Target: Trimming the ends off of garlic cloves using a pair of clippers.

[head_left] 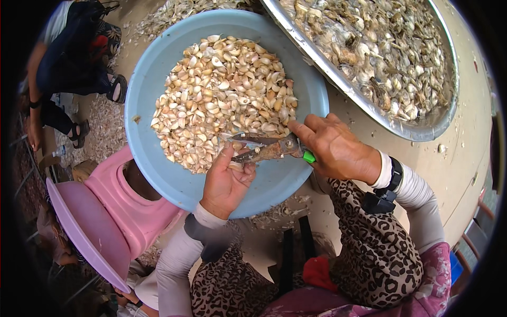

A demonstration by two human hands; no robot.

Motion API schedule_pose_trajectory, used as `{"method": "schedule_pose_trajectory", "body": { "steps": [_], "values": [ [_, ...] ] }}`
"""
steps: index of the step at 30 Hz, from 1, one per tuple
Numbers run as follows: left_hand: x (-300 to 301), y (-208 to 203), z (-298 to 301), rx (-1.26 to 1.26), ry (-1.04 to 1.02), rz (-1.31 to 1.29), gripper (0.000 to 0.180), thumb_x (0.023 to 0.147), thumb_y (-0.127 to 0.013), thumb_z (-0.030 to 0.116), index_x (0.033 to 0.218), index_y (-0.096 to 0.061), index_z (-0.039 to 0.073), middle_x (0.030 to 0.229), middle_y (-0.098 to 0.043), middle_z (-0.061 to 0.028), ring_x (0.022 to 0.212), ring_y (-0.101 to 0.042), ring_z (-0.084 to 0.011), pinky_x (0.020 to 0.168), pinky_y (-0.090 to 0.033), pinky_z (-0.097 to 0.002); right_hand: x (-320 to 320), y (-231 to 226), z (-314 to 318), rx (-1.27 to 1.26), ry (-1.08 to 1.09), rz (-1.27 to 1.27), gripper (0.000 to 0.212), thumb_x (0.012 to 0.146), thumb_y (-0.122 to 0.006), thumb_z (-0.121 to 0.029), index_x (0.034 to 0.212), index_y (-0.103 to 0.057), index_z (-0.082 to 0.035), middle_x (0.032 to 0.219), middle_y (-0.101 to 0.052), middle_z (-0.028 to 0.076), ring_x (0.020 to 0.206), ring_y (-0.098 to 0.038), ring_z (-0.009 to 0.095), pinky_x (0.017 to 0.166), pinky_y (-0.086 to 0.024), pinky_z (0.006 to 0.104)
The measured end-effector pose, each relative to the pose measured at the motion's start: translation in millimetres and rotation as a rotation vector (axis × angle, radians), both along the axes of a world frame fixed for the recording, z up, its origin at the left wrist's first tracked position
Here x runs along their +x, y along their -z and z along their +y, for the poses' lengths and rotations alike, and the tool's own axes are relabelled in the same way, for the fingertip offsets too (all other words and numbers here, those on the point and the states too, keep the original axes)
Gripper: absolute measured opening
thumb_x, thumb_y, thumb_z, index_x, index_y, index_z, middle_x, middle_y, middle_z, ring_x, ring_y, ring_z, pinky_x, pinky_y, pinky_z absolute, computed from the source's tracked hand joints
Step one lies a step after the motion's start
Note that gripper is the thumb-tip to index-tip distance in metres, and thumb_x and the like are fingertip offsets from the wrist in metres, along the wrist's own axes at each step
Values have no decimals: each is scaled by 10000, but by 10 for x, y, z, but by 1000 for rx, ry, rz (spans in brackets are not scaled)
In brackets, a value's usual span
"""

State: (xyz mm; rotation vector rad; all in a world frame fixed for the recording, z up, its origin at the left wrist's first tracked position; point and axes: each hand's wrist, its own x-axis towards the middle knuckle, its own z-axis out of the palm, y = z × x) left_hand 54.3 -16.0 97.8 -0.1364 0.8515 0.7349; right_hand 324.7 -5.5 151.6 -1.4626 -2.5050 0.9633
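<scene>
Scissors [272, 151] with rusted blades lie over the near half of a light-blue basin [274, 185], above its loose garlic cloves [222, 95]. Their long axis runs roughly left to right, handles in the right hand [340, 148], tips directed at the left hand [227, 182]. Blades stand parted. The right fingers are wrapped about the handles, a green grip [309, 156] protruding below. The left thumb and fingers, palm up, are drawn together at the tips; they appear to pinch a small pale piece of garlic, partly hidden by the lower blade. The left hand is thus nearest the cutting tips, its fingertips being the main obstruction at the blade mouth.

Surroundings: a metal basin [388, 122] of untrimmed garlic bulbs [375, 53] stands just beside the blue rim, beyond the right hand. Pink plastic stool [127, 206] noted at lower left of the blue basin; co-worker's sandal [117, 89] further left.
</scene>
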Motion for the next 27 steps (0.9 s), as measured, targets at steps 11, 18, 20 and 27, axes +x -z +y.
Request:
{"method": "schedule_pose_trajectory", "body": {
  "steps": [11, 18, 20, 27],
  "values": [
    [88, -160, -100, 12, 18, 22, 154, 1028, -521, 183, 1153, -537, 93, 1026, -640, -108, 801, -569, -195, 628, -446, -276, -4, 90, -26, 112, -9, -62, 499, 742, -653, -25, 1222, -548, 63, 833, -599, 159, 728, -652, 377, 707, -511, 457],
    [86, -159, -84, 45, -48, -19, 198, 996, -548, 116, 1189, -576, 78, 1057, -615, -79, 828, -512, -179, 635, -411, -261, 38, 88, -36, 103, 0, -17, 528, 729, -688, -35, 1225, -533, 57, 866, -589, 168, 758, -645, 389, 728, -505, 465],
    [104, -163, -77, 44, -41, -11, 212, 996, -548, 113, 1204, -573, 80, 1061, -612, -71, 831, -506, -177, 636, -406, -258, 51, 82, -33, 100, -16, -25, 547, 724, -700, -41, 1233, -525, 55, 882, -584, 171, 772, -641, 390, 743, -500, 467],
    [78, -117, -112, 60, -27, -78, 253, 985, -553, 94, 1237, -574, 93, 1039, -603, -102, 821, -503, -181, 641, -404, -265, 52, 69, -31, 75, -16, -25, 564, 719, -715, -49, 1241, -523, 46, 885, -582, 168, 783, -646, 385, 751, -504, 466]
  ]
}}
